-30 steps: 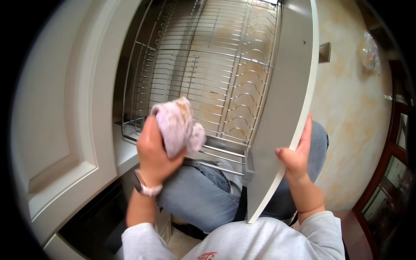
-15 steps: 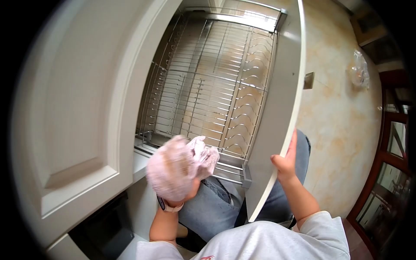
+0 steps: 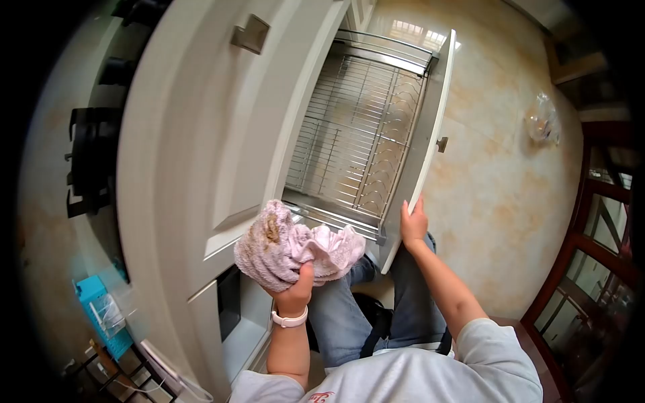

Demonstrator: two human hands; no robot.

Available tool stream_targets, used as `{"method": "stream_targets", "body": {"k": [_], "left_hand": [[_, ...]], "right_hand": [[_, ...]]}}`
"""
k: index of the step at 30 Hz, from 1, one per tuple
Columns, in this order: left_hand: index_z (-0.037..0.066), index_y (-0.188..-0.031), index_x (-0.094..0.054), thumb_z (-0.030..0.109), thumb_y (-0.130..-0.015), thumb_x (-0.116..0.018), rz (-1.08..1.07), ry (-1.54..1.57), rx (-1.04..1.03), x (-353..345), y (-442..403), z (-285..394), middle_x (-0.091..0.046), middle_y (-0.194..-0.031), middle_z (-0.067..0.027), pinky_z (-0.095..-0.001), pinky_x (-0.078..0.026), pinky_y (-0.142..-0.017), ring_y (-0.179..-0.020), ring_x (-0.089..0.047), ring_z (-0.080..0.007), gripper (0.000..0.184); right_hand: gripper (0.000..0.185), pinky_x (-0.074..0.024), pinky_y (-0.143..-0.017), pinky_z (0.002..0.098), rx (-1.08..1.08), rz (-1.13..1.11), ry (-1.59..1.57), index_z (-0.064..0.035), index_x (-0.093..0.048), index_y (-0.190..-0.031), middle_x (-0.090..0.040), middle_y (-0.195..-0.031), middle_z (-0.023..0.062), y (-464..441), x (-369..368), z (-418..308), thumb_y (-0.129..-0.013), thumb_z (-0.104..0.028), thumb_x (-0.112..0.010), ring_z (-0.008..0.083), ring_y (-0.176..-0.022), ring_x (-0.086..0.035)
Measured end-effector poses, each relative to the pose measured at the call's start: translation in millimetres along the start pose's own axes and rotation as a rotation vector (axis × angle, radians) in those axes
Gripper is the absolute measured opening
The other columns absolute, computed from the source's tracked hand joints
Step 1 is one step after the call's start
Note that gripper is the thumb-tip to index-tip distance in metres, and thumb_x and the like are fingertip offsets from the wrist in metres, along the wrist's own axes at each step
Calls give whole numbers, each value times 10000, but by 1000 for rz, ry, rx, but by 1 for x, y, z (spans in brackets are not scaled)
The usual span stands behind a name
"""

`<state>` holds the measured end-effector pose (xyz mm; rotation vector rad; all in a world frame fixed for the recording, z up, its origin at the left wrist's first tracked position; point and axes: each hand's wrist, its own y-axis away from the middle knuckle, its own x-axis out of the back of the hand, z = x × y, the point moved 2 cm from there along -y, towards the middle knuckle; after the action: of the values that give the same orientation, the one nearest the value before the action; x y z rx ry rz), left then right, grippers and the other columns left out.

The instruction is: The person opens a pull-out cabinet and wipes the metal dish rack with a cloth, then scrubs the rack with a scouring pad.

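A crumpled pink cloth (image 3: 269, 252) with a brown stain is gripped in my left hand (image 3: 295, 295), near the front corner of the pulled-out drawer. My right hand (image 3: 414, 225) holds the edge of the white drawer front (image 3: 430, 148), its thumb on the inner side and its fingers on the outer side. Inside the drawer lies a wire rack (image 3: 356, 127) with a row of wavy wire dividers along the drawer front. Metal side rails (image 3: 336, 221) run along the near end, beside the cloth.
White cabinet doors (image 3: 181, 168) stand at the left, one with a square knob (image 3: 251, 33). A blue basket (image 3: 104, 316) is at the lower left. On the marbled floor (image 3: 484, 201) lies a clear plastic bag (image 3: 541, 121). Dark red framed glass doors (image 3: 584, 269) are at the right.
The view has shifted, showing more to the left. The drawer stands less far out from the cabinet. My left hand has moved the cloth away from the rack; my right hand keeps holding the drawer front.
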<state>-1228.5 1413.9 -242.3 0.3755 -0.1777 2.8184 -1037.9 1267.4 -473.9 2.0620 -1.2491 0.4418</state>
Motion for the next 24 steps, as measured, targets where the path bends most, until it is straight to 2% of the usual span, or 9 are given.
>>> {"method": "stream_targets", "body": {"k": [3, 4, 11, 13, 15, 17, 19, 21, 24], "left_hand": [[-54, -1251, -298, 29, -601, -647, -7, -64, 41, 16, 11, 36, -404, -1234, -156, -337, -288, -981, -1145, -408, -243, 743], [-56, -1245, -303, 29, -598, -647, 12, -94, 73, 18, 12, 48, -410, -1228, -160, -338, -289, -981, -1145, -411, -247, 738], [-67, -1168, -407, -4, -654, -604, -135, -151, 400, 74, 61, 94, -479, -1156, -164, -351, -365, -921, -1062, -492, -273, 553], [-56, -1155, -428, 17, -685, -590, -236, -463, 261, 90, 67, 112, -482, -1120, -181, -369, -384, -888, -1019, -510, -323, 502], [-43, -1139, -448, 38, -693, -589, -282, -542, 199, 93, 64, 133, -471, -1084, -208, -389, -400, -859, -988, -498, -387, 475], [-34, -1126, -460, 45, -688, -588, -502, -719, 257, 104, 70, 139, -454, -1094, -215, -404, -408, -850, -994, -482, -410, 463], [-29, -1100, -482, 44, -681, -586, -540, -798, 221, 112, 72, 152, -442, -1115, -221, -413, -425, -833, -1005, -476, -409, 438], [-17, -1082, -502, 43, -675, -583, -637, -880, 148, 118, 72, 162, -428, -1140, -220, -415, -442, -824, -1018, -476, -394, 419], [6, -1026, -525, 76, -649, -614, -575, -960, 145, 132, 69, 179, -438, -1110, -217, -425, -461, -787, -953, -514, -389, 394]], "right_hand": [[715, -404, -847, 431, -170, 49, -13, 4, -215, -1296, -482, -1124, 285, 18, -26, -3, -771, -310, -585, 420, -993, -503], [765, -349, -924, 418, -221, -14, -85, 11, -153, -1287, -357, -1220, 333, 14, -31, 5, -750, -294, -605, 422, -1106, -412], [769, -346, -942, 381, -392, -172, -207, 10, -206, -1292, -328, -1279, 266, 48, -10, -12, -699, -238, -628, 360, -1169, -366], [680, -349, -924, 341, -371, -433, -138, 15, -273, -1264, -468, -1158, 182, 79, 6, -34, -712, -185, -617, 294, -1088, -444], [600, -378, -897, 337, -406, -394, -347, 0, -336, -1233, -507, -1100, 149, 108, 20, -43, -726, -177, -605, 286, -1046, -476], [502, -434, -811, 328, -655, -698, -363, -8, -415, -1175, -551, -1030, 126, 142, 45, -54, -737, -171, -597, 265, -924, -545], [425, -470, -688, 324, -489, -695, -97, -15, -483, -1107, -582, -947, 98, 161, 39, 8, -733, -180, -599, 219, -761, -576], [450, -450, -783, 331, -315, -633, 199, -20, -540, -1090, -590, -1017, 172, 177, 88, 9, -709, -256, -581, 263, -919, -575], [408, -481, -669, 338, -503, -413, 81, -23, -540, -1069, -606, -923, 165, 177, 151, 65, -713, -220, -567, 249, -748, -602]]}}
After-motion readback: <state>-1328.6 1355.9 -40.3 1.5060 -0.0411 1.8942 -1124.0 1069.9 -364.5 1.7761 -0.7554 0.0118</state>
